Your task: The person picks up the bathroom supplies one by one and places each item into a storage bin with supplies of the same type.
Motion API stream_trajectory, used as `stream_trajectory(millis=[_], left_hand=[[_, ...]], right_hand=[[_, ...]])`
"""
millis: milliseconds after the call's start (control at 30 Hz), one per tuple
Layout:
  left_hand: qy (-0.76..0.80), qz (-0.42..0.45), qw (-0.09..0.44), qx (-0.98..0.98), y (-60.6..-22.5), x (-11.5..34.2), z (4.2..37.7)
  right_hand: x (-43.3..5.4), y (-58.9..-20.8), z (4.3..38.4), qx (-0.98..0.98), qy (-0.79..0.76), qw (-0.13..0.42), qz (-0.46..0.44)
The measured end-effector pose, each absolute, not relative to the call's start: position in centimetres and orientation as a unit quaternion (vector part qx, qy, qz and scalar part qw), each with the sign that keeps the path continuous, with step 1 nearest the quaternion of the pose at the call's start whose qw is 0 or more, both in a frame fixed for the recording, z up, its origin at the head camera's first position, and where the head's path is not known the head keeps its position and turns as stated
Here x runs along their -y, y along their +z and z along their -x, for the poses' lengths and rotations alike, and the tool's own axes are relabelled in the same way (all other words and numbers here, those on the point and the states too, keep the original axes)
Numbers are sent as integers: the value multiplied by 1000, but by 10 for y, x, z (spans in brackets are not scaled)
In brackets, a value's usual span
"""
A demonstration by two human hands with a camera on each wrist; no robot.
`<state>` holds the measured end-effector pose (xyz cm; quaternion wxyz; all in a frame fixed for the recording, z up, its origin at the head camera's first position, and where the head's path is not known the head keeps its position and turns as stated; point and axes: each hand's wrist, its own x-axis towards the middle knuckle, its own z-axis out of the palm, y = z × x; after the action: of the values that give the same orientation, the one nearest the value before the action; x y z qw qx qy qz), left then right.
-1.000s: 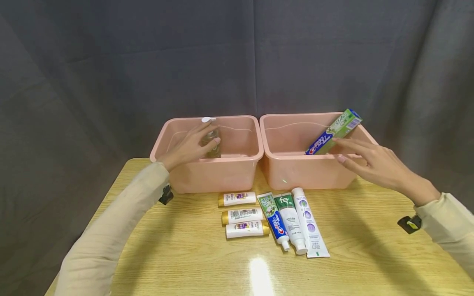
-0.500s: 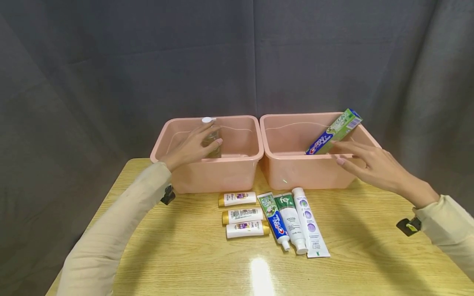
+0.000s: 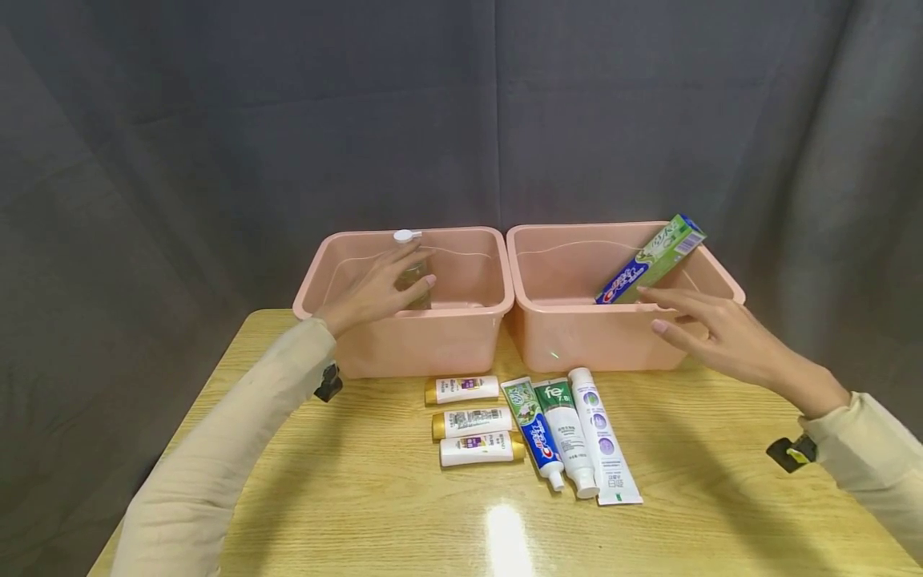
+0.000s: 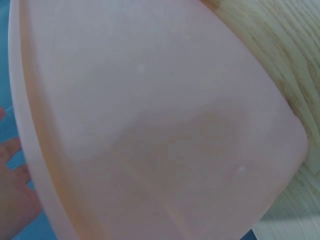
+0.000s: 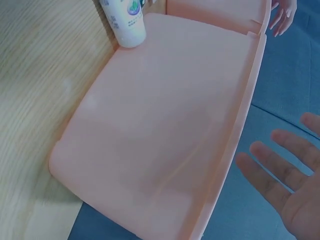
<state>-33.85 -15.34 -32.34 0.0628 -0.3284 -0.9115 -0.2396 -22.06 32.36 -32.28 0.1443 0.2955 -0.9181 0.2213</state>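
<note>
My left hand hovers above the left pink bin with its fingers extended. Just behind those fingers stands a clear bottle with a white pump top, partly hidden by the hand. Over the front rim of the right pink bin is my right hand, its fingers spread and holding nothing. A green and blue toothpaste box leans diagonally inside that bin, beyond the right fingertips. In the right wrist view the right hand shows spread fingers beside the bin's rim.
Several tubes lie before the bins: white gold-capped tubes, a green and blue toothpaste tube, a green and white tube and a white purple-dotted tube. The wooden table supports everything; a dark curtain hangs behind.
My right hand has drawn slightly back and down, away from the toothpaste box. The left hand has barely shifted. Bottle, box and tubes stay where they were.
</note>
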Motion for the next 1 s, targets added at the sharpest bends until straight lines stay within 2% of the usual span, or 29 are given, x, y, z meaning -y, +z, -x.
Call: stream_trajectory(millis=[533,1000], left_hand=[[-227,336,64,912,-325,145,338],[-223,323,54,918,-322,132,337]], right_hand=[[-320,-333,217,921,226,135,-289],[-312,-344,218,905,229,137,-330]])
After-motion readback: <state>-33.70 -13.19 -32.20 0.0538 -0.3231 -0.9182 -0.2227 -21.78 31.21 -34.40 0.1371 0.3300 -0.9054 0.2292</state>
